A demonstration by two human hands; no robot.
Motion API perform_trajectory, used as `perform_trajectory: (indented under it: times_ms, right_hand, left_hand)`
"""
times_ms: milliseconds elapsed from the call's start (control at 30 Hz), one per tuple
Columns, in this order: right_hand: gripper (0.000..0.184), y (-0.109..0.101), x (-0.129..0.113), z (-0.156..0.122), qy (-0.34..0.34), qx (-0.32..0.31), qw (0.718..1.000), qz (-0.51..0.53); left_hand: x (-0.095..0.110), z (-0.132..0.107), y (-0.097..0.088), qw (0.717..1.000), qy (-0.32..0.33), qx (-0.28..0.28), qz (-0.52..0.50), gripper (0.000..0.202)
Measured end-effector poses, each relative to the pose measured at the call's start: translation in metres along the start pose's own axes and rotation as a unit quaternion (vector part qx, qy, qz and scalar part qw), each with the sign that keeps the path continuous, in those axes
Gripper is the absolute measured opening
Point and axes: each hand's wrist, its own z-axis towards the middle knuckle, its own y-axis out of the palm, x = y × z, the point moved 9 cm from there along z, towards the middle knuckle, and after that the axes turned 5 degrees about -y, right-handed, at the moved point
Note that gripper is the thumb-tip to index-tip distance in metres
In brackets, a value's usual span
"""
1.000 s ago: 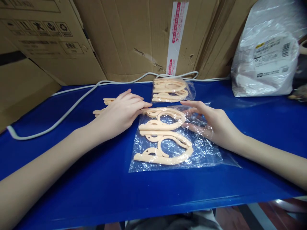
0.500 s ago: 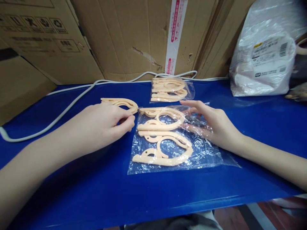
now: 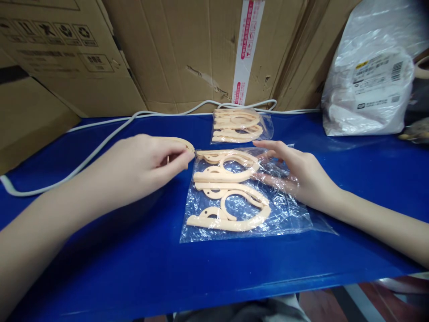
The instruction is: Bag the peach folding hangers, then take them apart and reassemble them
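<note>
Take the clear bag (image 3: pixel 288 219) as dial centre, 12 o'clock facing away from you. It lies flat, with beige folded hangers (image 3: pixel 248 223) inside. At 10 o'clock your left hand (image 3: pixel 144 161) is closed on the rounded end of a loose hanger (image 3: pixel 181 141), its tip just beside the bag. At 2 o'clock your right hand (image 3: pixel 284 167) has fingers spread at the film; you cannot tell whether they are inside or under it.

CAUTION: A tip catching the thin film could tear or drag the bag. A loose pinch could let the hanger unfold or drop.

The surface (image 3: pixel 214 273) is blue. At 12 o'clock lies a smaller bag (image 3: pixel 241 126); behind it run a white cable (image 3: pixel 27 195) and cardboard boxes (image 3: pixel 201 53). A wrapped parcel (image 3: pixel 368 89) stands at 2 o'clock.
</note>
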Motion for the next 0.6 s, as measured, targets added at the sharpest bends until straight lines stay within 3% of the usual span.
perform_trajectory:
  times_ms: [100,167,267,367,500,600]
  right_hand:
    - [0.054,0.000,0.001,-0.001,-0.004,-0.006,1.000,-0.003]
    - [0.055,-0.002,0.002,-0.002,-0.011,-0.008,1.000,-0.009]
    - [0.055,-0.005,0.008,-0.002,-0.015,-0.017,1.000,-0.012]
    - [0.052,-0.013,0.018,-0.002,0.011,-0.014,1.000,-0.006]
    - [0.046,-0.025,0.030,-0.001,0.047,-0.001,0.999,0.001]
    - [0.045,-0.033,0.033,-0.001,0.052,0.019,0.998,0.009]
  left_hand:
    - [-0.008,0.008,-0.013,0.997,0.052,0.055,0.026,0.034]
    - [-0.021,0.012,-0.011,0.992,0.104,0.064,0.040,0.050]
    - [-0.051,0.016,0.005,0.986,0.145,0.027,0.073,0.081]
    - [-0.076,0.017,0.016,0.980,0.166,0.010,0.113,0.092]
    - [-0.098,0.021,0.021,0.983,0.146,-0.004,0.116,0.094]
    - [-0.110,0.024,0.025,0.991,0.080,-0.052,0.092,0.094]
